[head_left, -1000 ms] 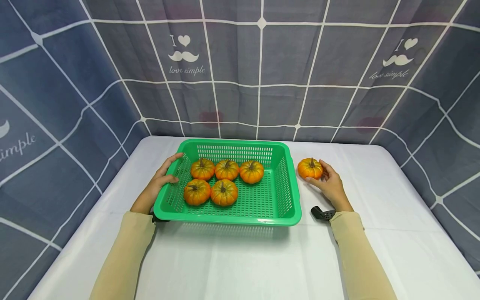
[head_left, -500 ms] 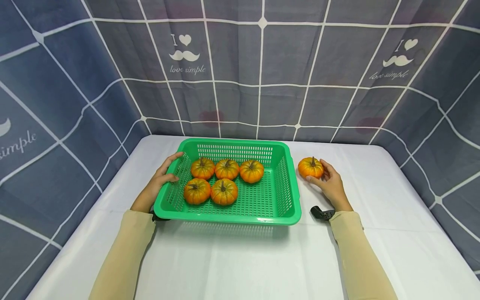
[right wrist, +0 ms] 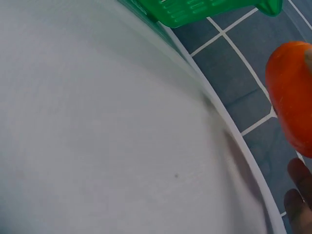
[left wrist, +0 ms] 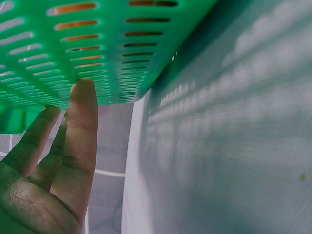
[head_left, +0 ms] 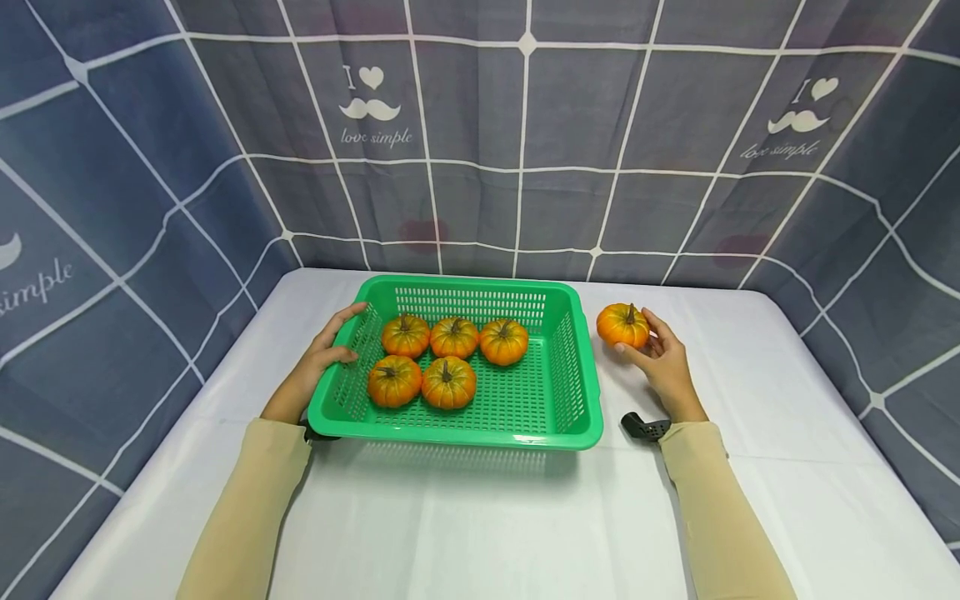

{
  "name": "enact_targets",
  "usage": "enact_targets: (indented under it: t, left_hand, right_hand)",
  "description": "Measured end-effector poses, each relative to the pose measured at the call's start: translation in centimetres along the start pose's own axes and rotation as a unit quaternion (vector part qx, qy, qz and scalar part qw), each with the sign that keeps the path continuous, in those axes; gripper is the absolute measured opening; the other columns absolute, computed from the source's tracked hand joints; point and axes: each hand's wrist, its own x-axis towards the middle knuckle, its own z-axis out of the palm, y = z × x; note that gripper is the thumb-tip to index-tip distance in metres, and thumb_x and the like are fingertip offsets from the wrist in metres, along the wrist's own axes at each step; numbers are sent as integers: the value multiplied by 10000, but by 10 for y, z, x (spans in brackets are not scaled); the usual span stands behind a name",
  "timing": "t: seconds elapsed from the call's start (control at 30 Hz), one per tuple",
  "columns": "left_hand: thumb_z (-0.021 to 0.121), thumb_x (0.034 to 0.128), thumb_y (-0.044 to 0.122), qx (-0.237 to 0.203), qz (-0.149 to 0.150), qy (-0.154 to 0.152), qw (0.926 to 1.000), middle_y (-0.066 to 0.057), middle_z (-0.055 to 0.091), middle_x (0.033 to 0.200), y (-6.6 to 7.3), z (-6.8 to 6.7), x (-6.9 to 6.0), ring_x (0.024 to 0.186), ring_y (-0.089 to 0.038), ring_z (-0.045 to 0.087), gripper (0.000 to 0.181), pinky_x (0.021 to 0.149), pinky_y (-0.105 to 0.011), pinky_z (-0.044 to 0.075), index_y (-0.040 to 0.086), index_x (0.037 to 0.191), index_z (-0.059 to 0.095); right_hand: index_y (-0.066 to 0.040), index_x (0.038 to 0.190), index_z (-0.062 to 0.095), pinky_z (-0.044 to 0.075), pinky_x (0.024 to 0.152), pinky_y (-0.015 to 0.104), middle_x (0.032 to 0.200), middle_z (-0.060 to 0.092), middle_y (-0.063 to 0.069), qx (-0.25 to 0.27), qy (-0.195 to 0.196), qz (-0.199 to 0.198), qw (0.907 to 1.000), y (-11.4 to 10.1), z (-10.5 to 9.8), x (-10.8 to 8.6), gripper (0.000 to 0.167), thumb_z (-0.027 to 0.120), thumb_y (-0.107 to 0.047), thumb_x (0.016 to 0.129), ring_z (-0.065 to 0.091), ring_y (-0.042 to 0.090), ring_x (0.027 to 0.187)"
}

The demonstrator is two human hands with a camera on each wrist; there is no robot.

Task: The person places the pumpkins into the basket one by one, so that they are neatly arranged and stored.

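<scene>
A green plastic basket point(head_left: 465, 434) holds several small orange pumpkins, such as the front-left pumpkin point(head_left: 394, 381). My left hand point(head_left: 311, 367) grips the basket's left side, with its thumb over the rim. In the left wrist view, its fingers point(left wrist: 80, 146) reach against the slotted outer wall. To the right of the basket, my right hand point(head_left: 663, 367) holds another small pumpkin point(head_left: 622, 325) between thumb and fingers. That pumpkin point(right wrist: 291, 97) is raised off the table in the right wrist view, where most of the hand is out of frame.
A white cloth covers the table point(head_left: 480, 525). A grey-blue checked curtain point(head_left: 570, 208) stands behind it and along both sides. A black wrist device point(head_left: 645, 427) sits at the right cuff. The basket's right wall point(head_left: 588, 375) rises between the held pumpkin and the basket's interior.
The pumpkin in my right hand has risen slightly and tilted, its stem now leaning right. My left hand and the basket stay practically where they were.
</scene>
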Motion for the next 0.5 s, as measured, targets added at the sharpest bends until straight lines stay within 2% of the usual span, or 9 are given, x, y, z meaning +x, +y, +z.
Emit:
enact_targets:
  t: [0.13,0.33,0.5]
  left_hand:
    - [505,895,50,-113,-74,-17,9999,-60,70,1819,-1,0,0,1643,-374,62,872,1106,-577,271,160,1729,272]
    - [507,890,43,-56,-10,10,10000,-72,73,1819,-1,0,0,1654,-362,11,869,1129,-656,224,137,1724,281]
    - [513,876,44,-16,-17,-2,10000,-68,80,1816,0,-1,0,1652,-362,20,886,1116,-641,238,135,1726,276]
  right_hand:
    - [23,1686,300,407,1119,160,1724,314,236,233,12,-72,9997,-9,-1,0,823,727,53,983,509,27,1287]
    - [39,1674,317,443,1057,138,1709,322,270,258,-92,-227,9994,-20,-4,0,814,726,79,972,544,-9,1223]
    - [2,1685,327,447,1020,113,1711,324,247,71,-336,-190,9992,-30,-7,0,824,741,50,974,531,-13,1226]
